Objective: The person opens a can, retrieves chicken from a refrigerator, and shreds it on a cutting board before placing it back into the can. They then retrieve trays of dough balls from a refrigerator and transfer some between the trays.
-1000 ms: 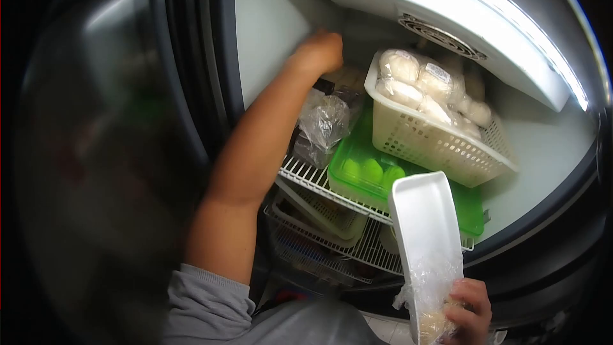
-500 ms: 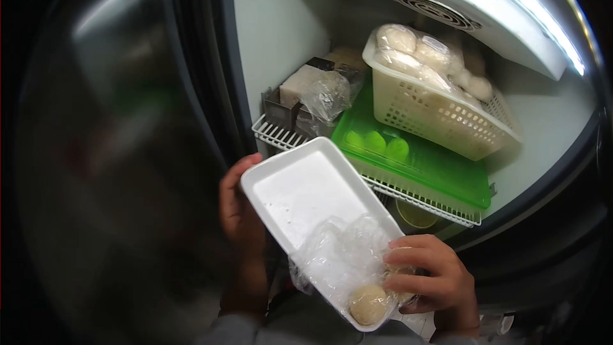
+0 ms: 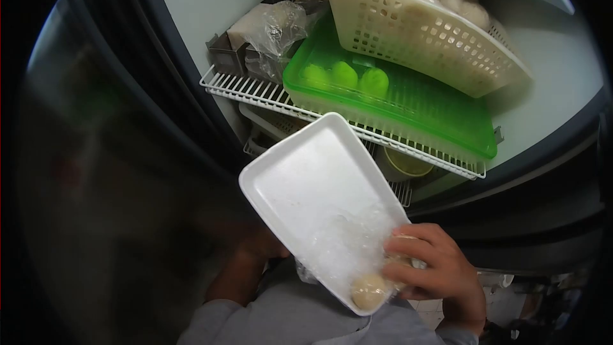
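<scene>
A white foam tray tilts in front of an open fridge. My right hand grips its near right corner, fingers pressed on crumpled plastic wrap and a pale dough ball lying in the tray. My left hand is in shadow under the tray's near left edge, mostly hidden; I cannot tell its grip. The rest of the tray is bare.
On the wire shelf behind the tray stands a green lidded box with a white basket of bagged dough on top. A crumpled plastic bag lies to their left. The dark fridge door stands at left.
My left hand came out of the fridge, took the tray's left edge, and has now slid beneath it. The tray turned flat and sits lower against the shelf as the view tips down.
</scene>
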### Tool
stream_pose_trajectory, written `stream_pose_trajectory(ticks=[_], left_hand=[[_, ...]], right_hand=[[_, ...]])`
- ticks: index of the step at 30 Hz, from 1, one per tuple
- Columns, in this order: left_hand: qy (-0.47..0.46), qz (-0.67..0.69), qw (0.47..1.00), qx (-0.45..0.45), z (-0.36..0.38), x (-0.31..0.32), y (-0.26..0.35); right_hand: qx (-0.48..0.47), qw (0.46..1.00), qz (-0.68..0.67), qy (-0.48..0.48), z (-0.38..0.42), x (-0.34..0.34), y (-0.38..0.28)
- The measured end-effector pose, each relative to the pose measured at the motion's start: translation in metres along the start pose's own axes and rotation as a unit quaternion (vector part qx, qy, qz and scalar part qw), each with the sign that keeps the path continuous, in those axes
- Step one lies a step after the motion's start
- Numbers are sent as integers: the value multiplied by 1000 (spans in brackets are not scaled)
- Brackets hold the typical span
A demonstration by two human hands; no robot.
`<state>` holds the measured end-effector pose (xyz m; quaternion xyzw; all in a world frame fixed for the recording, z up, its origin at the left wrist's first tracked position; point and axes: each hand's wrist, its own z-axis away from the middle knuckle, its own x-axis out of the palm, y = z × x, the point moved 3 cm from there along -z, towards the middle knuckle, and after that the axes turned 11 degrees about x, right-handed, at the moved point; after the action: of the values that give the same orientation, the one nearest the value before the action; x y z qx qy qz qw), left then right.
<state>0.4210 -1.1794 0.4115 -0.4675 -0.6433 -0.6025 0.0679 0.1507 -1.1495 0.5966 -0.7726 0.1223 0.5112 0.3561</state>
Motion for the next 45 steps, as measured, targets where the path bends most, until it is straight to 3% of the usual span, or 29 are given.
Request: stream_pose_trajectory(ticks=[5, 9, 10, 12, 13, 15, 16, 17, 18, 19, 20, 21, 23, 24, 26, 27, 28, 29, 32, 34, 37, 38, 41, 43, 44, 45], left_hand=[[17, 102, 995, 3, 15, 18, -30], [77, 154, 983, 71, 14, 25, -42], [88, 158, 981, 74, 14, 28, -44], [308, 182, 933, 47, 13, 19, -43], [317, 184, 929, 50, 15, 17, -42], [276, 169, 944, 70, 13, 13, -31], [276, 172, 942, 81, 14, 13, -28], [281, 173, 940, 85, 16, 12, -30], [269, 160, 947, 78, 17, 11, -33], [255, 147, 953, 69, 17, 10, -36], [256, 147, 953, 67, 17, 11, -39], [238, 133, 961, 48, 16, 14, -44], [216, 121, 969, 21, 17, 16, -52], [236, 76, 968, 41, 19, 13, -55], [250, 36, 966, 57, 19, 9, -60], [297, -174, 932, 112, 23, 3, -53], [328, -376, 851, 163, 26, 0, -44], [286, -581, 737, 193, 15, 24, -10], [220, -590, 731, 263, 2, 44, 8], [61, -643, 681, 345, -26, 63, 20], [84, -566, 716, 399, -66, 70, 25], [79, -595, 680, 421, -79, 77, 29], [-25, -699, 603, 383, -116, 93, 24], [-100, -711, 603, 349, -145, 99, 6], [-104, -739, 617, 249, -157, 96, -11], [-101, -732, 636, 223, -173, 89, -26]], right_hand=[[3, 995, -24, -94, -19, 54, 13], [40, 990, 13, -136, -35, 93, 23], [30, 994, 10, -105, -40, 105, 22], [10, 998, 8, -68, -46, 123, 28], [5, 997, 2, -76, -45, 126, 27], [61, 984, -167, 23, -50, 120, 30], [79, 975, -191, 83, -44, 121, 38], [132, 957, -211, 148, -42, 123, 45], [220, 882, -400, 114, -40, 137, 47], [298, 763, -568, 76, -38, 154, 49], [315, 768, -558, -11, -35, 165, 54], [318, 766, -559, -9, -33, 173, 57], [448, 568, -686, -81, -25, 193, 59], [462, 524, -710, -85, -23, 193, 60], [463, 519, -716, -60, -17, 195, 64], [460, 516, -722, -43, -14, 194, 66], [462, 515, -721, -37, -11, 192, 67], [459, 520, -720, -27, -9, 189, 68], [468, 504, -726, 10, -3, 176, 65], [477, 480, -734, 65, 6, 168, 69], [464, 505, -708, 171, 24, 141, 94], [453, 506, -707, 198, 26, 130, 101], [418, 499, -720, 239, 22, 103, 116], [415, 503, -718, 245, 13, 92, 123], [397, 506, -727, 242, 8, 89, 125], [378, 509, -736, 239, 3, 85, 128]])
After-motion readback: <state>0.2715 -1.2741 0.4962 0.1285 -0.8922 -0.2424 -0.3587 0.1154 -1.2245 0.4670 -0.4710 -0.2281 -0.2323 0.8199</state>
